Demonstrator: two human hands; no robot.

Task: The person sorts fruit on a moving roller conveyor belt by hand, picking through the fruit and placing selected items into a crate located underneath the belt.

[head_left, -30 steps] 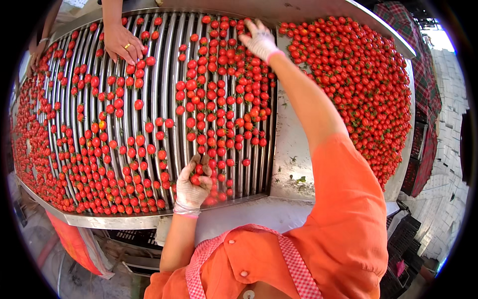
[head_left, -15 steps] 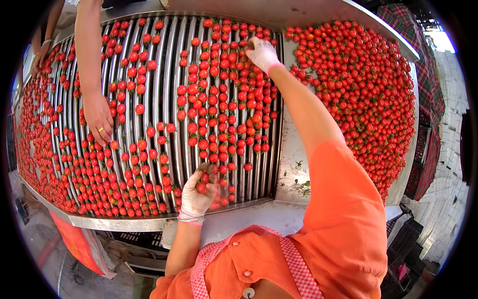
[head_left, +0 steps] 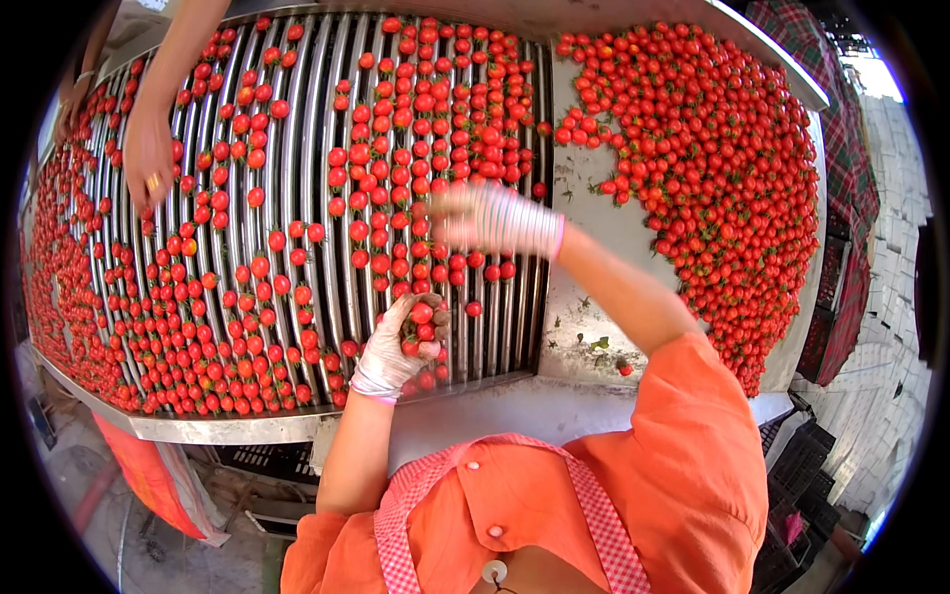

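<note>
Small red tomatoes [head_left: 401, 183] lie in rows between the metal rollers [head_left: 315, 129] of a sorting table in front of me. My left hand [head_left: 391, 346], in a thin white glove, is cupped palm up at the near edge of the rollers. Its fingers curl round a few tomatoes [head_left: 423, 314]. Just beyond it, my gloved right hand [head_left: 500, 220] passes over the tomato rows, pointing left. Motion smears its fingers, so whether they hold anything does not show.
To the right, a large heap of tomatoes [head_left: 712, 178] covers much of a metal tray [head_left: 584, 233] with leaf scraps. Another person's hand [head_left: 148, 168], wearing a ring, touches the rollers at the left. Black crates [head_left: 800, 475] stand on the floor at the lower right.
My right hand has come from the far end of the rollers back toward my left hand. More tomatoes show in my left hand. The other person's hand has moved away and to the left.
</note>
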